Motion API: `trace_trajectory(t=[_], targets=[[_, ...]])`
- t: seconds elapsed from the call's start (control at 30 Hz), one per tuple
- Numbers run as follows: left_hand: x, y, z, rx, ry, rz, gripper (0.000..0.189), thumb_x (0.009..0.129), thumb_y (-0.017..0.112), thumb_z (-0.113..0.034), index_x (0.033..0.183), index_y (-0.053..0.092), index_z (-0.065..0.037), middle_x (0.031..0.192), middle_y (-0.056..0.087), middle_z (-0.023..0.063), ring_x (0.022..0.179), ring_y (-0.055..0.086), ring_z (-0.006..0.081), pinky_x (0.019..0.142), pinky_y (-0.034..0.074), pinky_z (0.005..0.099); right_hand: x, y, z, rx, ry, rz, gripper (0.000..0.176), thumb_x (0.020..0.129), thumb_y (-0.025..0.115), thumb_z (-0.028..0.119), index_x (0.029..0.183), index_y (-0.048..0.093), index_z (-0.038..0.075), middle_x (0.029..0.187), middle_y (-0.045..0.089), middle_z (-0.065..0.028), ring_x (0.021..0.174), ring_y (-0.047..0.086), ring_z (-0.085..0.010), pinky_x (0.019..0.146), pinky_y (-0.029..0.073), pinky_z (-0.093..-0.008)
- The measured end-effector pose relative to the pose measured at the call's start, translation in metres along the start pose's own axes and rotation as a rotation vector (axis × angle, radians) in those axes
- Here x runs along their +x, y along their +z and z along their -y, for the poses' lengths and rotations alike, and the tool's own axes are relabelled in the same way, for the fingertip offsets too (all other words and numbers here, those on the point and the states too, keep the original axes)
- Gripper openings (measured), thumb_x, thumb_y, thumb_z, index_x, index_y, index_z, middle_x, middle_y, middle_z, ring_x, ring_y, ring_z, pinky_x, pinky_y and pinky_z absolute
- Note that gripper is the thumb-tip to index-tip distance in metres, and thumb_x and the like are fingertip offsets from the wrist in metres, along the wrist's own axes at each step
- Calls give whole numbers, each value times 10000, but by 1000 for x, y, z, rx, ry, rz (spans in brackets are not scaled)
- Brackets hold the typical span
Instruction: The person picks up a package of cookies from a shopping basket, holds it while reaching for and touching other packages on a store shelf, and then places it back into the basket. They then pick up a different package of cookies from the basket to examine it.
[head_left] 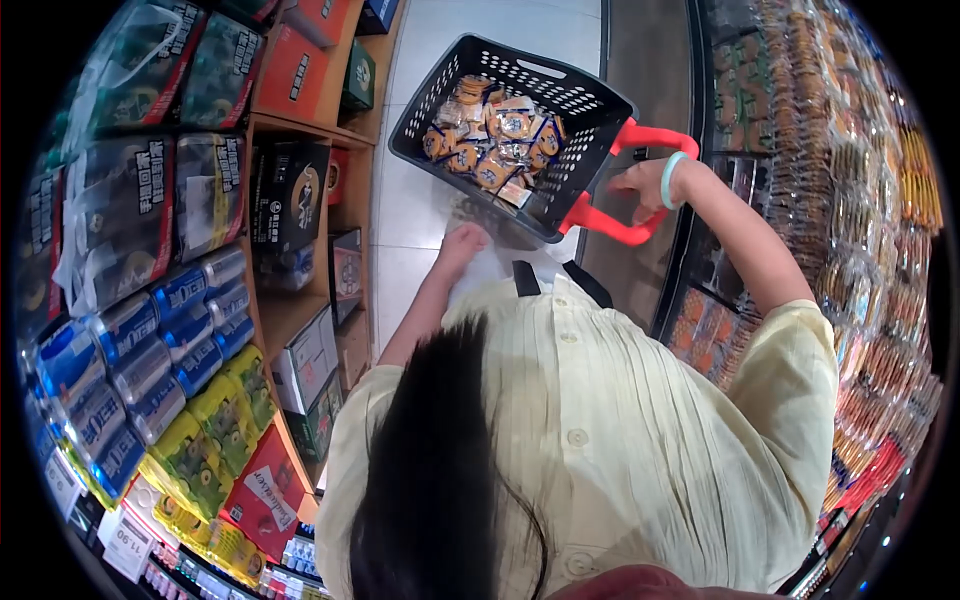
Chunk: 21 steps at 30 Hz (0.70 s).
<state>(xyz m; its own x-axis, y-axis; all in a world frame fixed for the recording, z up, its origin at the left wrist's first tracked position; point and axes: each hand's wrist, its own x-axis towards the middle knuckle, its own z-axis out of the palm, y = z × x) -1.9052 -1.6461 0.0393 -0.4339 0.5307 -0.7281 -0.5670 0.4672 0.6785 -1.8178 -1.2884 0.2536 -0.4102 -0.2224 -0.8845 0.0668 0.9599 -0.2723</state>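
Observation:
A black perforated shopping basket (565, 205) with a red handle (625, 235) hangs in front of the body. Many small wrapped snack packets (492, 172) lie inside it. My right hand (650, 188), with a pale green band at the wrist, is closed around the red handle. Just below the basket's near left corner is my left hand (463, 245), its fingers curled together. A thin, translucent bag seems to hang by that hand, but it is blurred, and I cannot make out what the fingers hold.
Wooden shelves (305, 295) with boxed and shrink-wrapped drink cans (185, 335) stand on the left. Racks of packaged snacks (850, 230) run along the right. Pale floor tiles (400, 215) lie between them, beside a dark strip.

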Motion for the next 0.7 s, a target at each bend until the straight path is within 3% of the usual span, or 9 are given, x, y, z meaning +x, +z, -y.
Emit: trace_trajectory(t=[0.07,0.1,0.2,0.27,0.3,0.4,0.53,0.6,0.7], targets=[[9,-2,6,-8,-51,-10,146,921,553,-155,936,638,-38,828,643,37,764,602,122,709,492,257,27,-15,5,229,-3,-91,647,760,708,320,1306,500,43,1185,619,-175,1086,596,-336,951,459,-397],[13,-3,6,-1,-93,-10,136,916,553,-147,922,638,-41,836,643,36,778,599,115,716,488,255,51,-16,-1,260,3,-203,544,787,684,308,1249,557,52,1062,669,-167,1019,630,-330,906,486,-392],[33,-7,14,9,-116,11,123,904,557,-131,912,642,-43,840,641,33,781,596,109,721,485,254,139,-19,-28,238,238,-397,447,819,634,295,1215,594,91,1106,654,-180,1051,616,-332,895,495,-402],[49,-6,26,18,-69,55,116,891,566,-114,921,651,-41,832,637,30,758,595,112,716,485,254,209,-10,-56,434,381,-514,414,826,612,271,1206,597,108,1127,645,-183,1075,605,-334,915,489,-407],[53,-6,30,-21,-17,76,146,912,563,-135,973,644,-30,841,646,36,759,597,110,713,487,251,231,-10,-60,554,428,-566,436,816,618,261,1220,584,100,1166,629,-183,1103,592,-333,939,479,-412],[64,-6,18,-42,-113,154,206,946,551,-186,1064,607,-26,952,660,57,844,623,118,771,497,249,319,9,-71,834,654,-628,510,817,654,329,1257,556,89,1196,618,-180,1126,582,-334,960,458,-381],[72,-8,-5,-120,-146,159,224,957,529,-164,1087,598,4,955,660,68,875,616,118,799,487,246,395,18,-69,914,658,-696,639,787,684,376,1226,478,-41,1222,558,-276,1141,557,-370,979,440,-402],[84,-12,-28,-137,-194,161,223,961,519,-157,1093,598,5,956,659,70,885,613,116,805,482,243,431,30,-81,960,717,-715,748,745,732,413,1275,434,-24,1268,508,-265,1188,504,-395,1006,415,-409],[111,-17,-42,-152,-162,142,231,965,507,-170,1102,593,-5,966,665,77,870,616,116,786,482,240,450,18,-79,1006,838,-710,919,682,783,453,1358,355,3,1339,471,-207,1246,459,-357,1041,375,-418]])
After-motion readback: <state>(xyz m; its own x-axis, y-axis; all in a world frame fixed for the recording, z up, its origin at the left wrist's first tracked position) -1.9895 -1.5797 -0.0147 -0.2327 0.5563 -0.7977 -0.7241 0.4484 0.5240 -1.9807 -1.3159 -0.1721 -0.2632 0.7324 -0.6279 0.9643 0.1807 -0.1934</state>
